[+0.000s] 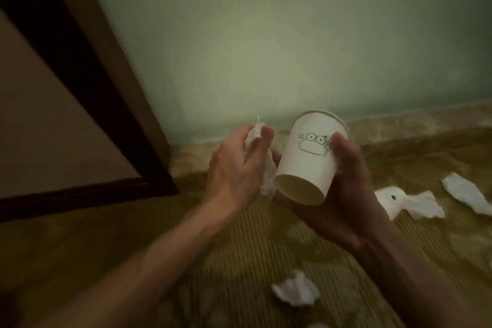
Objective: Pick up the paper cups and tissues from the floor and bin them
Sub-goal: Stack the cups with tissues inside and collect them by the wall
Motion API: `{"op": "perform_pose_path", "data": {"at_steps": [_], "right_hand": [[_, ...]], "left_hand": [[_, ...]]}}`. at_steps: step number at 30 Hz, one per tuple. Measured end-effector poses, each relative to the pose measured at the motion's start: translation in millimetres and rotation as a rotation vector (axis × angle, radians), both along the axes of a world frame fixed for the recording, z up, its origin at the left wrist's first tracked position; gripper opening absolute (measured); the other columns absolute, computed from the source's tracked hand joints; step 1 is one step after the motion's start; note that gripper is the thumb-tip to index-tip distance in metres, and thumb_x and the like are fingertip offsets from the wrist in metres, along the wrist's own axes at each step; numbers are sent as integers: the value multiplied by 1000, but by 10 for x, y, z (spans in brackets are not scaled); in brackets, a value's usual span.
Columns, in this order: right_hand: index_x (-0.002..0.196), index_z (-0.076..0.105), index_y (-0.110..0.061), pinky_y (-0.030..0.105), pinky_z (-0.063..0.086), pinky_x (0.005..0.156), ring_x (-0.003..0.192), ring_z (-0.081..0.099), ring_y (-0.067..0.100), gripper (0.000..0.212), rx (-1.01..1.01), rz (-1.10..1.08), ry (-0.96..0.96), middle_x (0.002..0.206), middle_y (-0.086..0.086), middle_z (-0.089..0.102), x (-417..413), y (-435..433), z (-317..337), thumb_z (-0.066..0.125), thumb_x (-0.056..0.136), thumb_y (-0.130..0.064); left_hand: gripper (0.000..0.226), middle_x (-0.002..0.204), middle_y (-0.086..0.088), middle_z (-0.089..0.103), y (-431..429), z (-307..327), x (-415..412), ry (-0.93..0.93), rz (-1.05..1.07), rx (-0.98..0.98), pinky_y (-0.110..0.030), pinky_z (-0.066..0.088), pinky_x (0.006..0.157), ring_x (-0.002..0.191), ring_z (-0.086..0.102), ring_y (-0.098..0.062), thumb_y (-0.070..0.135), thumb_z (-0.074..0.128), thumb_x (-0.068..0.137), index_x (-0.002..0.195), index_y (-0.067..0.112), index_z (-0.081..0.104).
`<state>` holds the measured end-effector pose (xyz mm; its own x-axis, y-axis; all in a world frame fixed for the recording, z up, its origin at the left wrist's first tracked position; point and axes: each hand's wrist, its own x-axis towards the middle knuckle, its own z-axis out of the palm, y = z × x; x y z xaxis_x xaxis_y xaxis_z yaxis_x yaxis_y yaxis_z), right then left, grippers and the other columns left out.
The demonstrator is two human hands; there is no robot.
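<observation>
The wall (292,34) shuts you in straight ahead and meets the floor (133,234) just beyond your hands. The dark door frame (87,69) slants down on your left. Open floor runs rightward along the wall and back between your forearms.

Now the count. One paper cup (306,168) for certain, and it's up in the air. Four tissues: the held tissue (252,137), then three on the floor. That's a crumpled tissue (295,292) low between your arms, a spread tissue (423,205) right of your right wrist, and a flat tissue (468,194) at the right edge. (The white shape (387,198) with a dark dot, touching the spread tissue, may be a second cup; too blurred to tell.)

Your right hand (348,194) cradles the paper cup from below, thumb on its doodled side, fingers wrapped round it. Its base tips toward you, its rim toward the wall. Your left hand (234,168), back facing you, clenches the held tissue in its fingers, just beside the cup.
</observation>
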<state>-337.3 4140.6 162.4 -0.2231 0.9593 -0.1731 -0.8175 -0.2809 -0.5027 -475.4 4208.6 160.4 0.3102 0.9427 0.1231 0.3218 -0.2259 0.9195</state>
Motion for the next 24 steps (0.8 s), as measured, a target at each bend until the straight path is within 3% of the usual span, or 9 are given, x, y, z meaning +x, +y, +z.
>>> {"op": "perform_pose_path", "data": {"at_steps": [4, 7, 10, 13, 14, 15, 17, 21, 24], "right_hand": [[113, 74, -12, 39, 56, 88, 99, 69, 24, 55, 124, 188, -148, 109, 11, 70, -466, 391, 813, 81, 68, -42], [119, 71, -10, 44, 53, 92, 105, 66, 29, 71, 195, 360, -217, 119, 14, 66, -969, 642, 1309, 89, 57, -41], [109, 76, -15, 40, 60, 81, 100, 72, 26, 72, 275, 469, -402, 114, 14, 72, -1704, 816, 1740, 95, 44, -39], [102, 76, -7, 13, 53, 61, 56, 69, 2, 20, 435, 587, -592, 58, 14, 70, -2600, 804, 2003, 73, 87, -19], [90, 76, -7, 11, 51, 55, 50, 66, 0, 14, 465, 637, -613, 51, 14, 67, -2926, 750, 2031, 71, 88, -19], [84, 79, -9, 17, 55, 57, 59, 71, 6, 16, 467, 685, -607, 62, 16, 72, -3253, 716, 2050, 83, 76, -22], [97, 79, -11, 37, 60, 75, 87, 75, 24, 59, 366, 736, -502, 96, 14, 77, -3865, 618, 2023, 91, 53, -48], [136, 48, -21, 50, 56, 91, 100, 72, 26, 87, 338, 841, -662, 112, 10, 73, -4932, 378, 1541, 63, 62, -62], [141, 34, -30, 51, 57, 88, 105, 67, 25, 76, 316, 976, -776, 121, 8, 62, -5481, 180, 1062, 55, 78, -66]], "left_hand": [[49, 70, 12, 56, 193, 814, -695, 141, -13, 179, -15, 40, 49, 62, 55, 3, 67, 29, 85, 85, 23, 50], [56, 77, 13, 56, 204, 1335, -1372, 172, 59, 230, -19, 40, 57, 65, 52, 2, 64, 26, 92, 91, 16, 55], [49, 86, 15, 61, 24, 1733, -2103, 152, 175, 258, -16, 45, 70, 78, 56, 4, 59, 21, 97, 90, 26, 56], [52, 102, 12, 69, -300, 1945, -2860, 52, 262, 217, -19, 53, 82, 95, 65, 2, 58, 18, 99, 110, 31, 61], [54, 104, 11, 71, -425, 1970, -3118, 13, 296, 188, -21, 55, 84, 97, 67, 0, 59, 18, 98, 115, 31, 60], [56, 106, 12, 71, -542, 1969, -3381, -14, 338, 151, -24, 56, 86, 99, 67, 0, 62, 18, 96, 119, 32, 59], [62, 109, 10, 72, -757, 1883, -3918, -32, 428, 59, -34, 54, 94, 103, 68, -4, 70, 18, 92, 125, 35, 58], [70, 115, 2, 72, -1185, 1434, -4859, -134, 597, -103, -46, 53, 98, 106, 69, -15, 79, 24, 89, 131, 33, 56], [62, 115, 3, 72, -1486, 875, -5291, -191, 740, -230, -46, 54, 98, 105, 70, -14, 74, 27, 92, 131, 35, 55]]}}
